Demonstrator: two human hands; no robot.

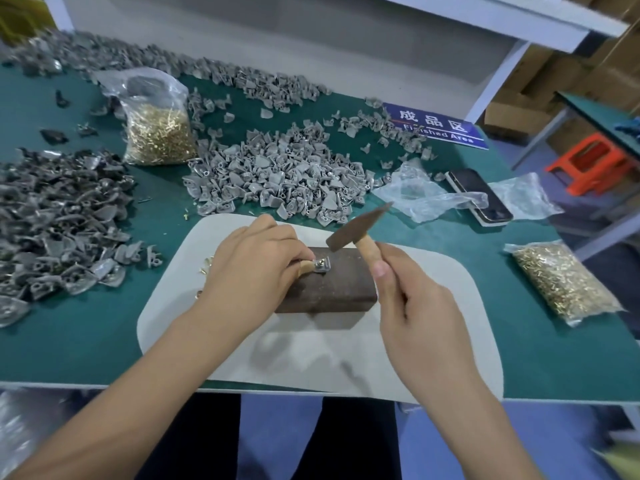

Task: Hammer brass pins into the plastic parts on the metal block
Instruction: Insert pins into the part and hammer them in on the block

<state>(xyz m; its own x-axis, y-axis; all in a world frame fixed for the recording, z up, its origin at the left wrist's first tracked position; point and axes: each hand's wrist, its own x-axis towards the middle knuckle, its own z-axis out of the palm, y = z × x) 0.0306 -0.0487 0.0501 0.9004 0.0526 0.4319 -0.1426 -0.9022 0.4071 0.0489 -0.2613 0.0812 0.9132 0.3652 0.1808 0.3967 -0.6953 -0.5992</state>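
Observation:
A dark brown metal block (332,289) lies on a pale grey mat (433,327). My left hand (256,261) pinches a small grey plastic part (322,265) on the block's top left, with a brass pin standing in it. My right hand (419,303) grips the wooden handle of a small hammer (356,226). Its rusty head hangs tilted just above and to the right of the part. A few loose brass pins (206,266) lie on the mat behind my left hand.
Piles of grey plastic parts (284,174) cover the green table beyond the mat, with darker ones (59,220) at the left. Bags of brass pins stand at the back left (157,133) and lie at the right (562,282). A phone (479,197) and crumpled plastic (419,195) lie beyond the hammer.

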